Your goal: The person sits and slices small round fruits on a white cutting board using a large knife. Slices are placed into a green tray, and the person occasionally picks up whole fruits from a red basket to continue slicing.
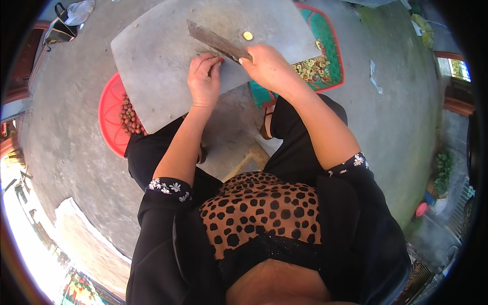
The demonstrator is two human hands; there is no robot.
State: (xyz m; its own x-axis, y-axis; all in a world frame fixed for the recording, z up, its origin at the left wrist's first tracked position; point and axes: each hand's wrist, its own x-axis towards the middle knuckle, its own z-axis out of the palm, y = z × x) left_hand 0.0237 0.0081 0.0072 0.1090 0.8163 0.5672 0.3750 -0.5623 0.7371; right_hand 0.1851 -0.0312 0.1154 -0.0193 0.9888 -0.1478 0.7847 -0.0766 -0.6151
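My right hand grips a cleaver, its dark, stained blade slanting up to the left over a grey board. At the board, the fingertips of my left hand pinch a small red fruit, mostly hidden by the fingers, just left of the blade. One pale round slice lies beyond my right hand. Under the board's left edge, a red plastic basket holds several whole round reddish fruits. To the right, sliced fruit lies in a green basket with a red rim.
My knees flank the board's near edge. Tiny crumbs dot the board's surface. On the concrete floor, a scrap of plastic lies to the right. A dark bag stands at the far left, and a pale sheet covers floor at lower left.
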